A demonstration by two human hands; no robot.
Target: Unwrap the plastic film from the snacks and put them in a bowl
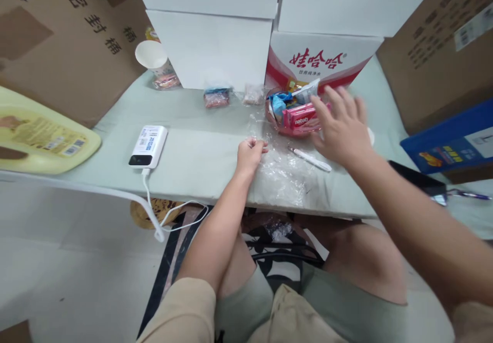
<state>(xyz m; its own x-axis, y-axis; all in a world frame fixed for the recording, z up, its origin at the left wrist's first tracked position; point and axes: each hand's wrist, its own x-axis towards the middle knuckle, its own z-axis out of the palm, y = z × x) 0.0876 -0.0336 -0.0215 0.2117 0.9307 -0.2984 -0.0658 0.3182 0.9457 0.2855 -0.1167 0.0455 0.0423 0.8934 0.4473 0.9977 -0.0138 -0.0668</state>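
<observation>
My left hand rests on the table with its fingers curled in at the left edge of a crumpled clear plastic bag. My right hand is open, slightly blurred, its fingers spread over the right side of a reddish bowl. Wrapped snacks fill that bowl, among them a pink "nabati" packet and a blue packet. On the plastic, between my hands, lies a slim white pen-like tool with a dark reddish tip. Part of the bowl is hidden behind my right hand.
Small wrapped packs and a paper cup stand near white boxes. A white power bank trails a cable off the table's front edge. A yellow jug is left; a blue box and black object are right.
</observation>
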